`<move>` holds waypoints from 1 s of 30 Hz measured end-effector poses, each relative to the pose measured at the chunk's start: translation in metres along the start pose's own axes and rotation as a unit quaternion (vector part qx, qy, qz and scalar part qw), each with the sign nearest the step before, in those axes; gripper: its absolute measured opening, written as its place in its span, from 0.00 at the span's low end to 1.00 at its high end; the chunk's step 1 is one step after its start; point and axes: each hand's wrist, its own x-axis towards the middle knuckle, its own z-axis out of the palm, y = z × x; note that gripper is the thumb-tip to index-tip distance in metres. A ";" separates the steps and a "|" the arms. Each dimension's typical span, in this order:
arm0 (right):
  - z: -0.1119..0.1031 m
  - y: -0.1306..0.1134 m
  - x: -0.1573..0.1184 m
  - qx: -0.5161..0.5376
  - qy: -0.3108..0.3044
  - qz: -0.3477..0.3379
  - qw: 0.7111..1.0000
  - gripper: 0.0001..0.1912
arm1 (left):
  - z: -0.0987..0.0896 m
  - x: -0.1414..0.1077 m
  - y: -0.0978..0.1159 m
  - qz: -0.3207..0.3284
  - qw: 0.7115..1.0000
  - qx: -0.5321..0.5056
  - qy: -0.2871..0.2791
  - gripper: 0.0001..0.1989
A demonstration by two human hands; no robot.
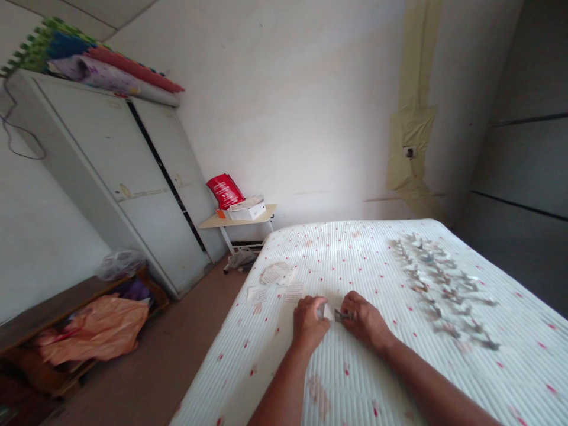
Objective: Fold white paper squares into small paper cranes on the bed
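My left hand (310, 322) pinches a small pale piece of paper (329, 312) between thumb and fingers, just above the bed. Close by on the right, my right hand (362, 318) has its fingers closed on a small dark grey piece (341, 315); its kind is too small to make out. The two pieces nearly meet between my hands. Beyond my left hand, several printed paper slips (294, 291) lie flat on the bed. To the right, small crumpled or folded grey-white pieces (448, 290) are spread in rough rows, blurred in detail.
The bed (355, 378) has a white ribbed cover with red dots. Behind its left corner stands a small table (210, 223) with a red bag (225, 190) and a white box (248, 212). A grey cabinet (102, 148) and a low wooden bench (48, 302) stand left.
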 end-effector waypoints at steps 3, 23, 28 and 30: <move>0.002 0.004 0.000 0.048 0.005 -0.001 0.999 0.05 | 0.002 0.000 -0.001 0.003 0.998 -0.049 0.029 0.25; 0.013 0.005 0.004 0.480 -0.053 0.086 0.871 0.11 | 0.000 0.001 0.001 -0.040 0.858 -0.511 -0.021 0.10; 0.012 0.005 0.005 0.467 -0.052 0.086 0.878 0.12 | 0.000 0.000 0.001 -0.041 0.855 -0.516 -0.039 0.11; 0.013 0.008 0.005 0.454 -0.049 0.086 0.886 0.14 | 0.000 0.000 0.000 -0.040 0.855 -0.516 -0.043 0.12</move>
